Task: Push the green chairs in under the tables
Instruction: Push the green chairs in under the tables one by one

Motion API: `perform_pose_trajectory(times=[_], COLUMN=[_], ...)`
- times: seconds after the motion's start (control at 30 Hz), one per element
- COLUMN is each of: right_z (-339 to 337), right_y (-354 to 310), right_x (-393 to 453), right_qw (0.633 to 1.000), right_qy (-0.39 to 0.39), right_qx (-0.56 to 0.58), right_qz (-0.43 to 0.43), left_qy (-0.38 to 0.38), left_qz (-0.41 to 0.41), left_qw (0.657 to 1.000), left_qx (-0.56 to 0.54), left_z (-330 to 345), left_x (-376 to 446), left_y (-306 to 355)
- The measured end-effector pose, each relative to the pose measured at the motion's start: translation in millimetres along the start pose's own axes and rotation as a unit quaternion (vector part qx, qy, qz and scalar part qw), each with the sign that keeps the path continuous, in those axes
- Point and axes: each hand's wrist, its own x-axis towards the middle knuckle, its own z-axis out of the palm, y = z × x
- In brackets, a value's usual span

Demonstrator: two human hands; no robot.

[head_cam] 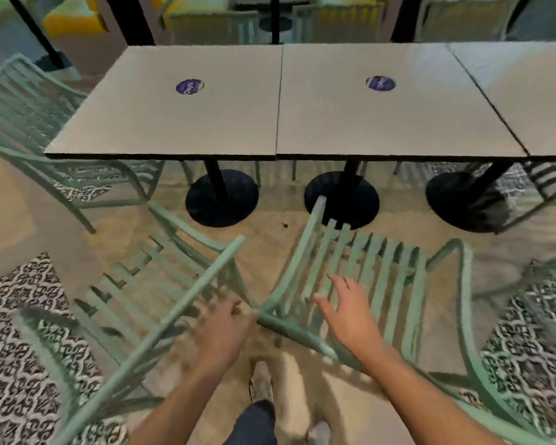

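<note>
Two green slatted chairs stand pulled out in front of a row of grey tables. The left chair is angled toward the left table, the right chair faces the middle table. My left hand is blurred and sits between the two backrests, by the corner of the right chair's top rail; whether it holds anything I cannot tell. My right hand hovers over the right chair's backrest with fingers spread and straight, holding nothing.
Another green chair stands at the left end of the tables. More green chairs line the far side, and a further one is at the right edge. Black round table bases sit on the floor. Patterned tiles flank me.
</note>
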Motion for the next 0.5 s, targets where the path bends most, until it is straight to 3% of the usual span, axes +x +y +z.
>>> perform_pose_trajectory(times=[0.1, 0.2, 0.3, 0.37, 0.4, 0.43, 0.5], right_z=[-30.1, -53.8, -66.2, -70.3, -69.3, -64.1, -54.1], right_y=[63.0, 104.5, 137.4, 149.9, 158.2, 169.7, 185.2], right_x=[-30.4, -61.4, -95.3, -118.5, -127.7, -133.4, -137.8], right_qw=[0.99, 0.961, 0.91, 0.824, 0.761, 0.693, 0.552], right_qy=[0.073, 0.143, 0.249, 0.363, 0.402, 0.421, 0.387], right_qx=[0.055, 0.09, 0.073, 0.134, 0.186, 0.233, 0.369], right_qz=[0.112, 0.218, 0.322, 0.414, 0.473, 0.538, 0.64], left_qy=[-0.054, -0.091, -0.114, -0.117, -0.117, -0.116, -0.111], left_qz=[-0.099, -0.242, -0.294, -0.306, -0.317, -0.326, -0.329], left_qw=[0.978, 0.907, 0.855, 0.836, 0.826, 0.817, 0.81], left_qx=[-0.174, -0.331, -0.413, -0.441, -0.451, -0.462, -0.474], left_z=[33.0, 56.3, 67.0, 73.1, 76.1, 77.7, 75.8], left_x=[2.2, 11.9, 11.7, 12.1, 12.1, 11.1, 7.1], left_y=[11.5, 12.4, 19.7, 26.3, 30.3, 33.5, 40.9])
